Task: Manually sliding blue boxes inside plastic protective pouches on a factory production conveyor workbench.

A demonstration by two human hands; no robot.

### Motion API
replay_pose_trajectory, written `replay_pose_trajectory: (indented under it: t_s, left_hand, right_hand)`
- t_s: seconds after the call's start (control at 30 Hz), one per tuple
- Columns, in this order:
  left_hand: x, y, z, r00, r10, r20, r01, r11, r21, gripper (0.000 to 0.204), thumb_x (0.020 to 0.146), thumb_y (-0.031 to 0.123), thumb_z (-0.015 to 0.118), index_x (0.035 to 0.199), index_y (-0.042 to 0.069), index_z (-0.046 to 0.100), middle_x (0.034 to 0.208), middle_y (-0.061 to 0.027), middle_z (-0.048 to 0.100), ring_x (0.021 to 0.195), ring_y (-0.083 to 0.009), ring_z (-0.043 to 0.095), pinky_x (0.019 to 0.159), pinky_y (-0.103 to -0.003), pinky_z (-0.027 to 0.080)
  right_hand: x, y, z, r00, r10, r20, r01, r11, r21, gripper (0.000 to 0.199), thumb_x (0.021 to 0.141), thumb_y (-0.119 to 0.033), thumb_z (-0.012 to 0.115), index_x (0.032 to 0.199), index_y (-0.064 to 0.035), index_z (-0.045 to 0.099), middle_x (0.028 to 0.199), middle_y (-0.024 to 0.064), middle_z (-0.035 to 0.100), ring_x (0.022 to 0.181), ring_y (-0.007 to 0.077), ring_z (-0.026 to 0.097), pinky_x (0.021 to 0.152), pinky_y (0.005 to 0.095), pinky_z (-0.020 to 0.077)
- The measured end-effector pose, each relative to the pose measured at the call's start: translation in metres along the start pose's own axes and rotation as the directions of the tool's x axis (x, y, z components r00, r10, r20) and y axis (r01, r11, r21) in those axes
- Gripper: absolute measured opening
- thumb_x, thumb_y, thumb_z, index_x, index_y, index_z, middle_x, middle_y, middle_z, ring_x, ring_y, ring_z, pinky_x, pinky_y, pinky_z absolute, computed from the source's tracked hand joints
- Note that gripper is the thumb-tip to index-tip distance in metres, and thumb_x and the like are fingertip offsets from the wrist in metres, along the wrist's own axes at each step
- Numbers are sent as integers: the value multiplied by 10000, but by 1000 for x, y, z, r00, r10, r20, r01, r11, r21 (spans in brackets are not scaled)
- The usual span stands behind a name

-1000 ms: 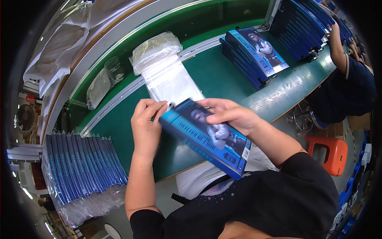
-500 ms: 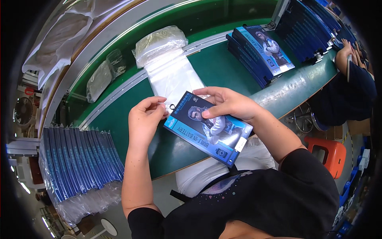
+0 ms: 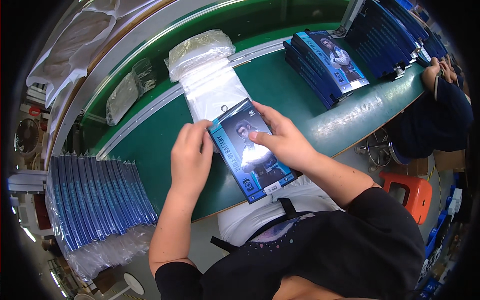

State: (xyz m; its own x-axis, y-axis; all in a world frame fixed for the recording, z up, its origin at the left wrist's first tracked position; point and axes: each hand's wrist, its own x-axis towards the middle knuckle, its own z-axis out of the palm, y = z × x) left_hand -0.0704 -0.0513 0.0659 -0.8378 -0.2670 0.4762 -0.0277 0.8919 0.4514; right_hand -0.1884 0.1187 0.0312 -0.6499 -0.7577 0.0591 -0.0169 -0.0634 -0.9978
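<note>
In front of me a flat dark blue retail box (image 3: 250, 172) with a printed figure is tilted over the table's near edge. My right hand (image 3: 282, 137) grips it from the right, thumb across the printed front and fingers behind. My left hand (image 3: 192, 152) is closed at its upper left corner; the fingertips are partly hidden there. A small dark ring (image 3: 224, 108) shows just beyond the box's top edge; whether it belongs to the box I cannot tell. Beyond the box lies a stack of clear plastic bags (image 3: 212, 87), its near end covered by the box.
A row of bagged blue boxes (image 3: 100, 195) stands at the left. Farther right are a box stack (image 3: 325, 62) and more upright boxes (image 3: 380, 37). A wrapped bundle (image 3: 200, 50) rests behind the bags. At far right are a co-worker's hand (image 3: 431, 75) and an orange stool (image 3: 410, 197).
The box has turned more upright and its top edge has shifted away from me. My left hand has moved from beside the ring to the box's upper left corner.
</note>
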Motion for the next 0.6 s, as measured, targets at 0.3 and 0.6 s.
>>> replay_pose_trajectory:
  t_s: [0.3,0.6]
  left_hand:
    - [-18,1,3,855,-506,117,377,449,-811,291,919,60,602,1166,-66,514,953,-88,621,838,-162,620,787,-296,517]
    - [-8,10,8,772,-494,400,355,-187,-916,320,887,106,587,1161,-57,565,1086,-143,655,966,-243,657,863,-383,538]
  right_hand:
    - [-10,-14,-1,988,146,-46,-118,918,378,301,777,-31,752,935,-1,498,927,111,625,761,104,608,647,232,500]
    - [-25,-21,3,950,154,273,-220,948,231,499,766,-10,768,1189,52,512,1052,105,642,888,130,635,715,233,518]
